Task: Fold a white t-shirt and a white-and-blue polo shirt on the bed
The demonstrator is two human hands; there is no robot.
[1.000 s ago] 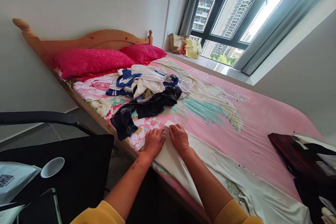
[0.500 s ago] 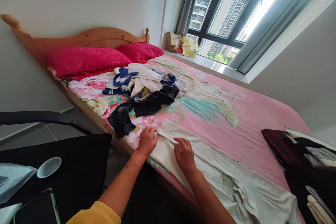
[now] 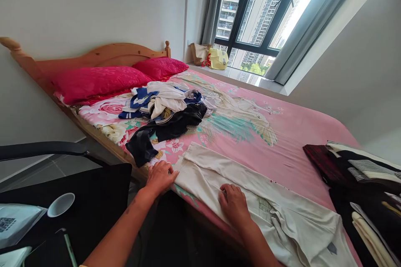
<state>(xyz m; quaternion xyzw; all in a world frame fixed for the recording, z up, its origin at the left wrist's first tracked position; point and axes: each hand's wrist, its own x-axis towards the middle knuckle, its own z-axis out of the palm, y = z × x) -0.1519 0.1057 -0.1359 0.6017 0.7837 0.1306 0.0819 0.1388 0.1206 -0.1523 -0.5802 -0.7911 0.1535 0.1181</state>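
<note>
A long off-white garment that looks like trousers lies lengthwise along the near side of the bed, with creases at its wider right end. At its left end my left hand has bent fingers closed on the hem corner by the mattress edge. My right hand rests palm down on the middle of the cloth, its fingers slightly curled and holding nothing. Beyond my left hand sits a jumbled heap of clothes, white and blue, with a black garment trailing toward me.
Folded dark and cream clothes are stacked at the bed's right. Pink pillows lie by the wooden headboard. A black chair at the lower left bears a white cup and a plastic packet. Bags stand on the windowsill.
My left hand has moved left and slightly down along the trousers' hem end. My right hand has shifted right and down over the cloth. The camera view has shifted slightly.
</note>
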